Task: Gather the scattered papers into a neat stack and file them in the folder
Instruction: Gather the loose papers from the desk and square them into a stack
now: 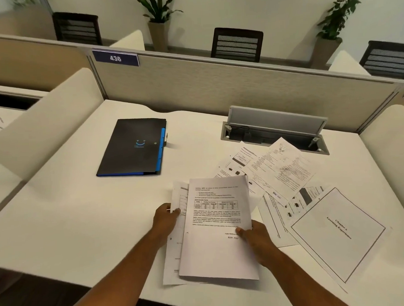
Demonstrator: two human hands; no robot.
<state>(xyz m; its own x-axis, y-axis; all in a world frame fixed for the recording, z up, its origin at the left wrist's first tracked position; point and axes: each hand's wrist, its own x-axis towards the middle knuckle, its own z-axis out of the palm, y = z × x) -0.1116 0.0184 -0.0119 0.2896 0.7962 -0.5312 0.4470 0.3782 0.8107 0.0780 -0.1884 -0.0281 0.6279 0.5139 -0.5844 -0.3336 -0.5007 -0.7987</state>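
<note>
A small pile of printed papers [217, 248] lies near the desk's front edge, its sheets slightly offset. My left hand [165, 219] grips the left edge of the lower sheets. My right hand [256, 240] pinches the top sheet at its right edge, thumb on the print. More loose papers [281, 170] are fanned out to the right, and a page with a framed chapter title [339, 235] lies at the near right. The black folder [133, 147] with blue trim lies shut at the back left, apart from both hands.
An open cable hatch [275, 129] with a raised grey lid sits in the white desk [72, 214] at the back right. A beige partition [217, 88] with a 436 label closes off the back. Cream side dividers stand left and right.
</note>
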